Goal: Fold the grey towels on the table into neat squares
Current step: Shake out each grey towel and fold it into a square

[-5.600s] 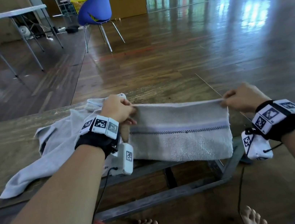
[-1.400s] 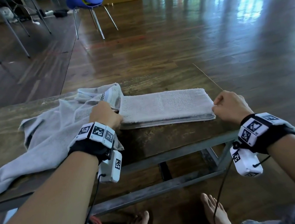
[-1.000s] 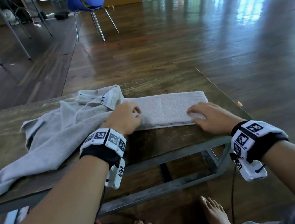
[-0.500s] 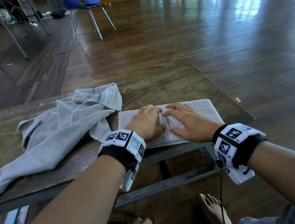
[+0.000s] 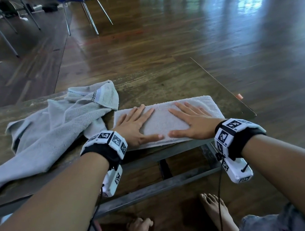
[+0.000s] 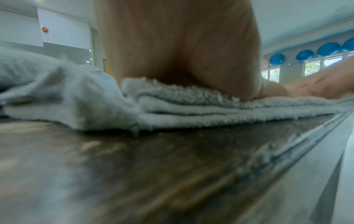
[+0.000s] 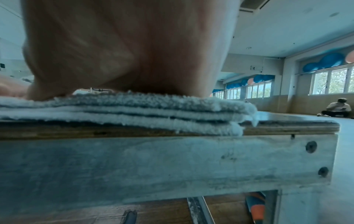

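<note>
Pressing flat, your left hand (image 5: pixel 136 124) and right hand (image 5: pixel 191 121) both lie with fingers straight and spread on the folded towel (image 5: pixel 163 120), gripping nothing. From the head view, that towel is a long grey strip at the near edge of the table (image 5: pixel 163 86), and the loose towel (image 5: pixel 51 129) lies crumpled just left of it, one corner touching the strip's left end. The strip is not yet a square; I judge it needs one more fold end to end.

In the left wrist view, the heel of your left hand (image 6: pixel 178 50) sinks into the folded towel (image 6: pixel 191 106), which shows stacked looped layers, and the loose towel (image 6: pixel 57 91) is bunched against it.

In the right wrist view, your right hand (image 7: pixel 124 45) bears on the folded towel (image 7: pixel 134 112), whose layered right end stops short of the table (image 7: pixel 287 128) corner.

Expect the terry to be light, soft and limp, with no stiffness, so it will likely sag and its layers may shift. Take hold at the two corners of one short end, pinching all layers together.
</note>
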`<control>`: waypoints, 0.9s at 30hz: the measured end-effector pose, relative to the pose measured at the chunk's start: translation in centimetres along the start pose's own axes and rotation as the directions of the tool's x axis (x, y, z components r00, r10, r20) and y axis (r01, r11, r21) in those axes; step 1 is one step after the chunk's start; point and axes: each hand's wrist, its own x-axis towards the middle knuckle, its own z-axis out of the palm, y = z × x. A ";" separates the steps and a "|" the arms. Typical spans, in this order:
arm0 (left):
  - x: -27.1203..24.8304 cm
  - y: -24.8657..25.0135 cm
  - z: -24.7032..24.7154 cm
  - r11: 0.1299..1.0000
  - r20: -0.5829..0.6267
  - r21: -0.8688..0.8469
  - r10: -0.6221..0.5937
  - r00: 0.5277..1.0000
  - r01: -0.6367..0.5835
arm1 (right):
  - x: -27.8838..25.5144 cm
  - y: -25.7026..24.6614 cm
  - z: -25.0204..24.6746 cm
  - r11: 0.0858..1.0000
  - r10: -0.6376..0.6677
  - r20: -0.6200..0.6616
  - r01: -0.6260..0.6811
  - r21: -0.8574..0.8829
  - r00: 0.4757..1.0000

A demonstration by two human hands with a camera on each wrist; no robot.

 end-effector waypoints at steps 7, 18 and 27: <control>-1.0 -0.8 -0.2 0.999 -0.006 -0.023 -0.032 0.999 0.032 | -0.4 0.9 -0.3 0.992 0.124 -0.019 -0.124 0.000 0.992; -1.8 -1.5 -0.5 0.994 0.038 -0.001 -0.107 0.994 0.107 | -1.3 2.5 -1.0 0.968 0.249 -0.017 -0.249 0.024 0.968; -1.8 -1.1 -2.5 0.985 -0.201 -0.122 -0.145 0.969 0.122 | -1.6 -1.2 -3.7 0.993 0.104 -0.201 -0.092 0.069 0.974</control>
